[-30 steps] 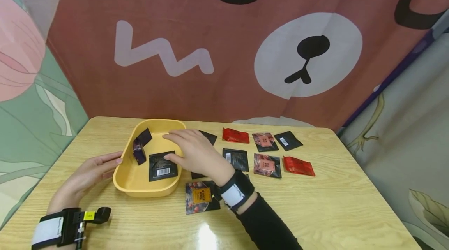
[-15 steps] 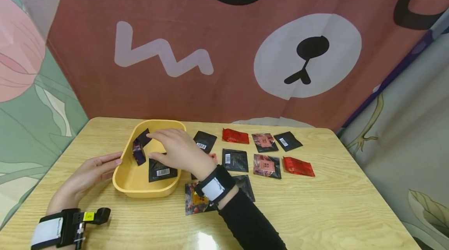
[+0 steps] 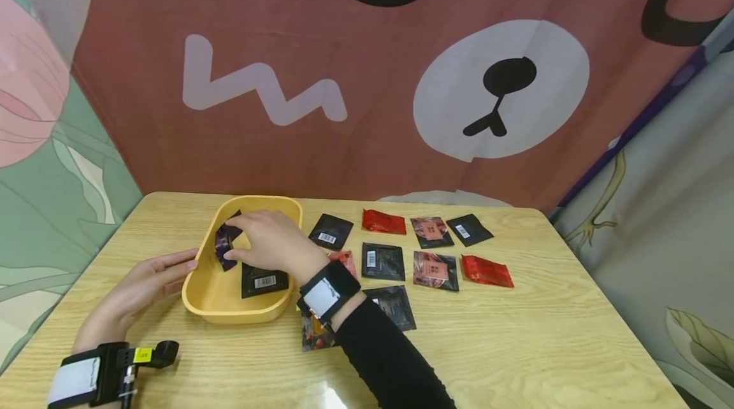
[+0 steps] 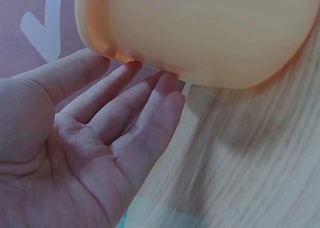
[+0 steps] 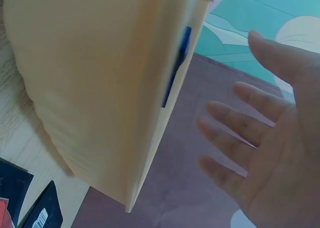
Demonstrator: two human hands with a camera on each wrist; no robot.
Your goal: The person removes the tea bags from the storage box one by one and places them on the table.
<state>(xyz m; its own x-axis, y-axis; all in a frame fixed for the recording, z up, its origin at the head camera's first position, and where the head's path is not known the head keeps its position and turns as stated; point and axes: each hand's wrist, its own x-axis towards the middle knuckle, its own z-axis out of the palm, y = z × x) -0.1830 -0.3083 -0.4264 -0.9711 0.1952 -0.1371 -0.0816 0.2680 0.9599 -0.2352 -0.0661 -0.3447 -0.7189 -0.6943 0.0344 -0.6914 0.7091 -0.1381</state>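
Note:
A yellow plastic tray (image 3: 252,316) stands on the left part of the table. My left hand (image 3: 150,281) has its fingers extended, fingertips at the tray's left side; the left wrist view shows them against the wall (image 4: 215,43). My right hand (image 3: 272,240) is over the tray, thumb and fingers spread around a dark purple packet (image 3: 223,248) leaning on the left wall. In the right wrist view the right hand (image 5: 270,138) shows its fingers apart with nothing between them. Below it, a black packet with a barcode (image 3: 264,283) lies on the tray floor, partly covered by the hand.
Right of the tray lie several flat packets in rows: black ones (image 3: 383,262), red ones (image 3: 487,271) and picture-printed ones (image 3: 436,271). A printed packet (image 3: 314,336) near the front is partly hidden under the right wrist. A printed curtain (image 3: 367,160) hangs behind the table.
My right hand has moved left across the tray, from above the black packet to the purple one at the left wall. My left hand stays at the tray's side.

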